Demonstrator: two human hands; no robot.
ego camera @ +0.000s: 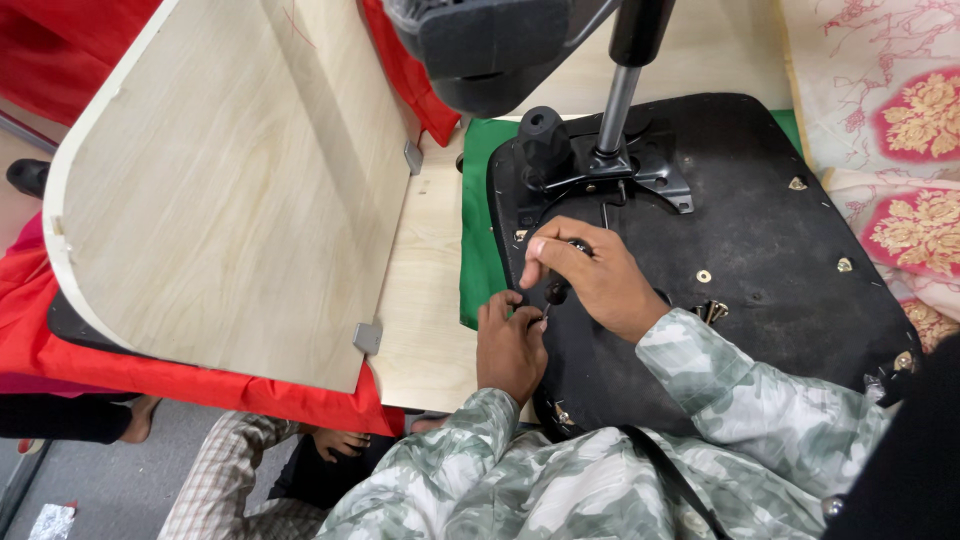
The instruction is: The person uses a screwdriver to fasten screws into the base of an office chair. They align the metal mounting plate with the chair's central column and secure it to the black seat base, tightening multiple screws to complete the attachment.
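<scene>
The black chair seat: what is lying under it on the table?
Under the black chair seat a green cloth shows at the left edge, on the wooden table. How far the cloth extends beneath is covered.

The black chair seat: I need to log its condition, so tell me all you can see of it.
The black chair seat lies upside down on a green cloth over a pale wooden table. Its underside looks like dusty, scuffed black fabric, with small metal fittings near the rim. A black metal plate with a shiny post stands at its middle. The left hand rests at its edge; the right hand holds a screwdriver against it.
</scene>
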